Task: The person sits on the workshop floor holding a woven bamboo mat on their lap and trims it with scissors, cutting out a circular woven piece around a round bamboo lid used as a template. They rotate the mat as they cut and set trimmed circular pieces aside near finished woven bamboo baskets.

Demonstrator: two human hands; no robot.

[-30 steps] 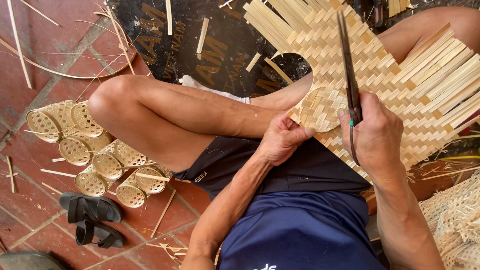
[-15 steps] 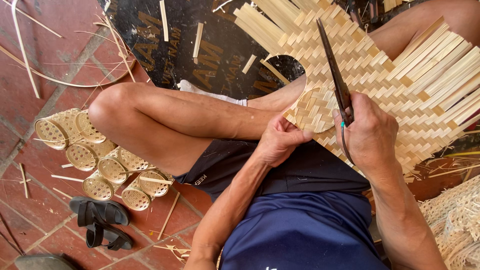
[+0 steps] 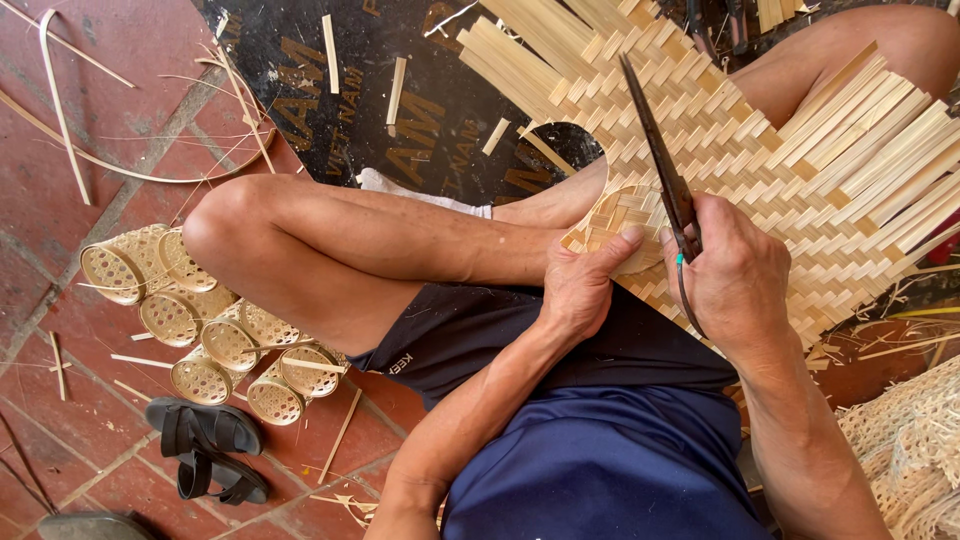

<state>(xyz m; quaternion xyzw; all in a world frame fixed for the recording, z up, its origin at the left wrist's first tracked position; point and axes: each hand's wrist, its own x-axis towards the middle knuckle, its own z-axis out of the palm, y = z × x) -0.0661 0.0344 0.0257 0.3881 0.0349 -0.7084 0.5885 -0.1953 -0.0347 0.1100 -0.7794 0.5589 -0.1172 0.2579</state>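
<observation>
Tilting further left since before, scissors (image 3: 660,160) clenched in right hand (image 3: 735,275) fingers; left hand (image 3: 580,290) fingers pinching round woven piece (image 3: 620,225) against bamboo mat (image 3: 800,170).

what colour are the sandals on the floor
Black; the sandals lie on red floor tiles, clearest lower left in the head view.

obstacles: my bent knee (image 3: 230,225) blocks my left, woven bamboo mat (image 3: 800,170) covers my right | floor: small woven baskets (image 3: 200,330), sandals (image 3: 205,450) | free: red tiles (image 3: 90,100) far left
</observation>
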